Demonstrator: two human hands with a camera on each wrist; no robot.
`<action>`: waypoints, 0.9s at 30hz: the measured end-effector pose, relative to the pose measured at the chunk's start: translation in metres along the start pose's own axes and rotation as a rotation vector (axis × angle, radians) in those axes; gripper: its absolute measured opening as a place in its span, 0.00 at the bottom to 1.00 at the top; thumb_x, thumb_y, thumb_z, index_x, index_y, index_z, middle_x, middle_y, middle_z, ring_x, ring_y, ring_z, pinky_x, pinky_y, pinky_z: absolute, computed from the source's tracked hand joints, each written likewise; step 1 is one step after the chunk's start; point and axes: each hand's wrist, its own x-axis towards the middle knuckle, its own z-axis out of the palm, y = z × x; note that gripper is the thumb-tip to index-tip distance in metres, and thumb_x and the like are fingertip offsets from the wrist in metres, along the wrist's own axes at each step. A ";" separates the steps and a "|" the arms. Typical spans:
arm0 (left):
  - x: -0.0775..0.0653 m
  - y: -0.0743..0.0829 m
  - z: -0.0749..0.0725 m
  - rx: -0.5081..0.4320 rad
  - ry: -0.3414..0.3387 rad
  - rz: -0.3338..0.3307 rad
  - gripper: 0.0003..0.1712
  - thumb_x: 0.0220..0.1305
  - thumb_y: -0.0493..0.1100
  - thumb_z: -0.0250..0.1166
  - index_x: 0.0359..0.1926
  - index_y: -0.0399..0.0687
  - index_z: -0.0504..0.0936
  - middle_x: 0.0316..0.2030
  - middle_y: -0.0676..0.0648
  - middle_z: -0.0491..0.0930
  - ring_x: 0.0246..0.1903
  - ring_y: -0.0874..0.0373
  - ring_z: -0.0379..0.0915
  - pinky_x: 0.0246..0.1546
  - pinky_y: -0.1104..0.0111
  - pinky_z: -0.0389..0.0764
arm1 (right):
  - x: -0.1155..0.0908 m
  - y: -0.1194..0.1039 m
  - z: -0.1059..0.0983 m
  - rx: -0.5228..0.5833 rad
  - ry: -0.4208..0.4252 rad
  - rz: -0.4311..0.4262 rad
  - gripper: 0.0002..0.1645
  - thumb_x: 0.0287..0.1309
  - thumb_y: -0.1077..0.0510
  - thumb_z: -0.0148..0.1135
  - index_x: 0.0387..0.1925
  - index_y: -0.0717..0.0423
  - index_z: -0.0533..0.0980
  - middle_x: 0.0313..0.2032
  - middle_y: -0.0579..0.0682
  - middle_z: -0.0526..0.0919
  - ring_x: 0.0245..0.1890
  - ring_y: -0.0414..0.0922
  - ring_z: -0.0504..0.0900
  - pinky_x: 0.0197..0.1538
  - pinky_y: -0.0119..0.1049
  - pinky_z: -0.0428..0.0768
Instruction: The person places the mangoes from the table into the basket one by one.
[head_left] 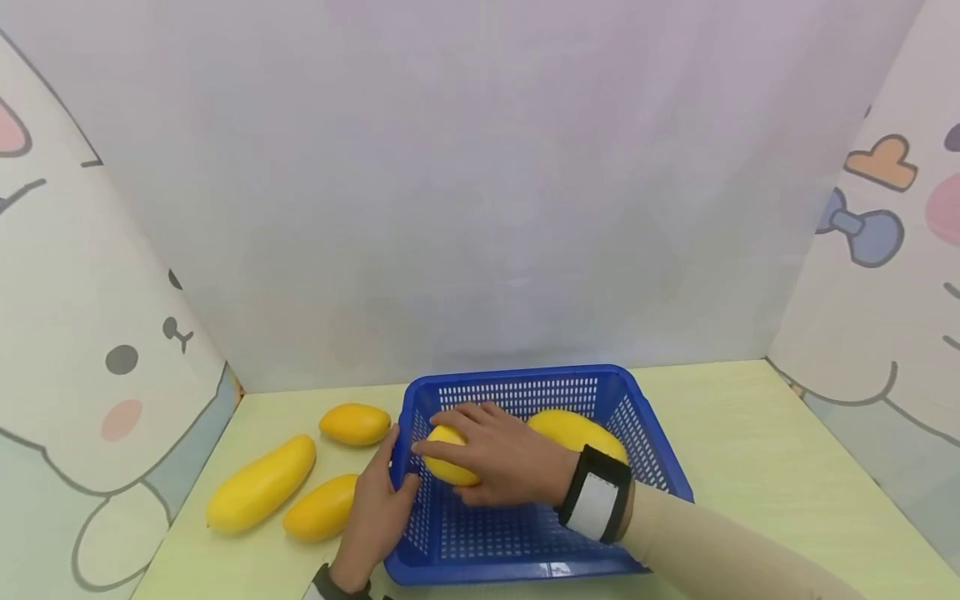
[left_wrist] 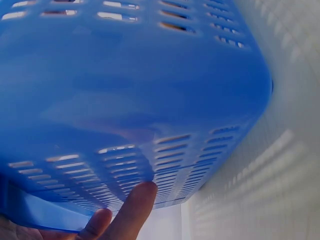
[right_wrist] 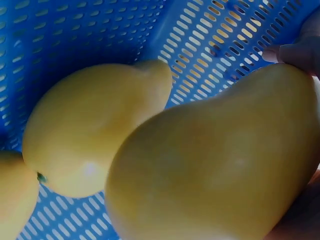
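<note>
A blue slotted plastic basket (head_left: 517, 570) stands on the table. My left hand (head_left: 377, 508) grips its left rim, thumb over the edge; in the left wrist view, fingers (left_wrist: 135, 207) lie against the slotted outer wall. Inside the basket, toward its left side, my right hand (head_left: 502, 454) holds a yellow mango (head_left: 447, 467), fingers spread around it. The right wrist view shows this mango (right_wrist: 215, 165) up close. A second mango (right_wrist: 85, 132) with a small green stem end lies beside it, and part of a third yellow fruit (right_wrist: 12, 195) shows at the edge.
On the table left of the basket lie a long yellow fruit (head_left: 262, 483) and two smaller mangoes, one farther back (head_left: 355, 423) and one (head_left: 321, 510) close to my left hand. A pale curtain (head_left: 487, 208) hangs behind; cartoon-printed panels (head_left: 97, 375) flank both sides.
</note>
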 end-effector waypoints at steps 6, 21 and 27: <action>0.000 0.000 0.002 0.016 -0.004 -0.005 0.38 0.61 0.39 0.56 0.71 0.44 0.51 0.67 0.40 0.57 0.62 0.48 0.58 0.56 0.53 0.67 | -0.001 -0.003 0.006 0.028 -0.043 0.015 0.47 0.50 0.40 0.62 0.69 0.30 0.51 0.63 0.48 0.63 0.58 0.46 0.63 0.60 0.46 0.67; -0.002 0.000 0.000 0.021 0.002 0.001 0.38 0.61 0.38 0.55 0.71 0.44 0.51 0.67 0.40 0.57 0.62 0.47 0.58 0.57 0.53 0.66 | -0.003 -0.007 0.011 0.158 -0.173 0.053 0.42 0.49 0.39 0.62 0.66 0.29 0.56 0.61 0.44 0.62 0.55 0.42 0.63 0.57 0.40 0.69; -0.002 0.001 -0.003 0.024 -0.013 -0.010 0.38 0.62 0.39 0.55 0.71 0.45 0.50 0.68 0.42 0.55 0.63 0.48 0.57 0.58 0.53 0.64 | -0.001 -0.008 0.011 0.195 -0.200 0.044 0.44 0.49 0.37 0.61 0.66 0.26 0.53 0.61 0.42 0.62 0.54 0.40 0.63 0.56 0.37 0.69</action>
